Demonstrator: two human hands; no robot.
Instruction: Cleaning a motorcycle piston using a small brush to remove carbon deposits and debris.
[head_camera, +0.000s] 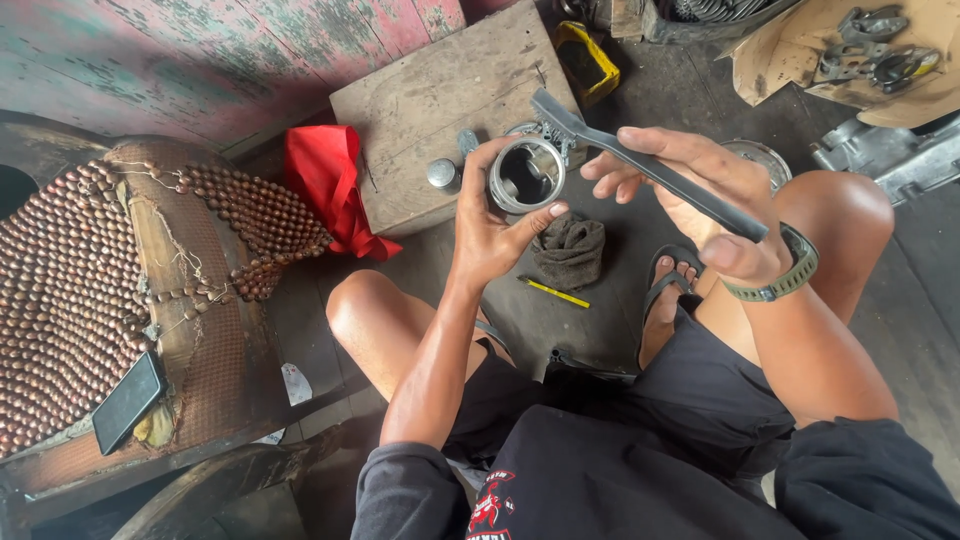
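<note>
left hand (490, 235) grips metal ring (527, 175) | right hand (690, 185) clasps brush (650, 170) at ring's rim – wooden block (440, 100) just behind

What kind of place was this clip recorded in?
Probably a small, informal engine repair workshop. The left hand holds a round metal cylinder part while the right hand brushes it with a dark grey brush; metal engine parts lie on cardboard, and the floor is grimy.

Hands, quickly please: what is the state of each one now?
Left hand: closed around a metal ring-shaped part.
Right hand: closed on a dark brush, its head at the part.
</note>
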